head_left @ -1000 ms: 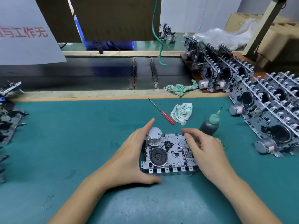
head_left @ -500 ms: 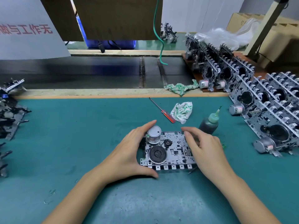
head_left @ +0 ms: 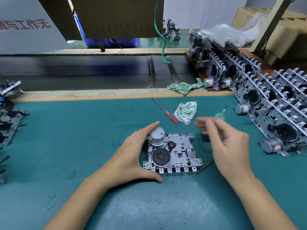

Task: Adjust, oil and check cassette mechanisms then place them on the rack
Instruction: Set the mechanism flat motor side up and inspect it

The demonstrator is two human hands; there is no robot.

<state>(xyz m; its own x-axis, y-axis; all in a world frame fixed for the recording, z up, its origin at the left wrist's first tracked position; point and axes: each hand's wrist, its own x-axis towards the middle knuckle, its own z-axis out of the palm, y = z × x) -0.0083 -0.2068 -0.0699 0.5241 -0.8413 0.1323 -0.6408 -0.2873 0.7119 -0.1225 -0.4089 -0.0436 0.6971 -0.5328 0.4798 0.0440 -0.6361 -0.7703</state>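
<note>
A metal cassette mechanism (head_left: pixel 179 151) with a silver motor and a black flywheel lies flat on the teal mat (head_left: pixel 66 146). My left hand (head_left: pixel 131 156) cups its left side, fingers by the motor and thumb along the front edge. My right hand (head_left: pixel 227 143) hovers to the right of it, blurred, fingers loosely bent, holding nothing. The dark oil bottle (head_left: pixel 220 114) with a green nozzle stands behind that hand, mostly hidden. Racks of finished mechanisms (head_left: pixel 275 110) fill the right side.
A red-handled screwdriver (head_left: pixel 166 111) and a crumpled white-green rag (head_left: pixel 186 112) lie behind the mechanism. A thin metal tool (head_left: pixel 203 168) lies at its right front corner. Another rag (head_left: pixel 182 87) sits on the wooden ledge. More mechanisms (head_left: pixel 8 117) lie at the left edge.
My right hand has lifted off the mechanism's right side and moved up and to the right. My left hand keeps its hold on the left side.
</note>
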